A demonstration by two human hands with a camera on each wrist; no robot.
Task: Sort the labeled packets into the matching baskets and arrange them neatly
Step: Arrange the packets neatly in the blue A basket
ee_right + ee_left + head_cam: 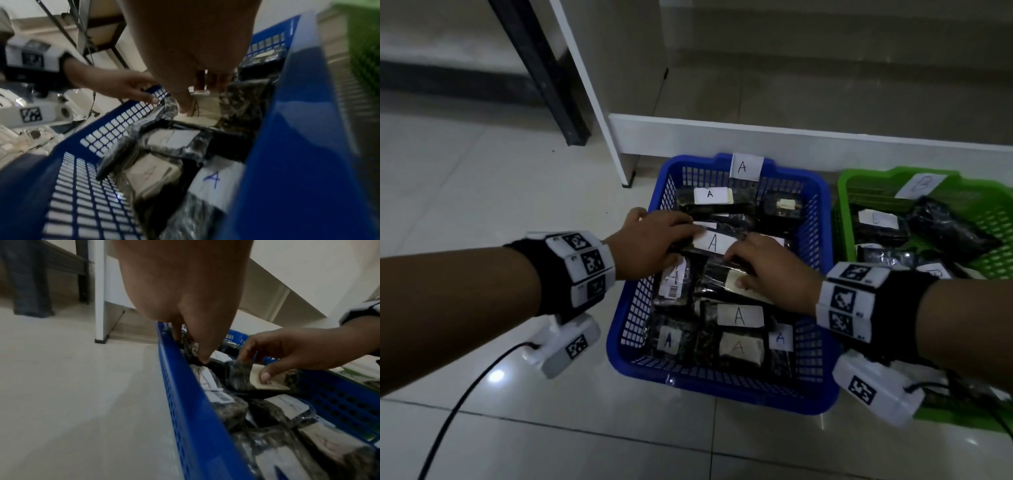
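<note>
A blue basket [722,394] tagged A holds several dark packets with A labels. My left hand [674,233] reaches over its left wall and grips the left end of a packet with a white A label [714,242] in the basket's middle. My right hand [750,267] pinches the neighbouring cream-label packet [730,278], thumb on the label. The left wrist view shows the right hand [287,350] with fingers curled over that packet's [273,386] far edge. The green basket [993,222] tagged B stands to the right with several dark packets.
A white cabinet frame [756,137] runs just behind both baskets, and a black table leg [544,68] stands at the back left. A black cable [458,404] trails over the pale floor tiles left of the blue basket.
</note>
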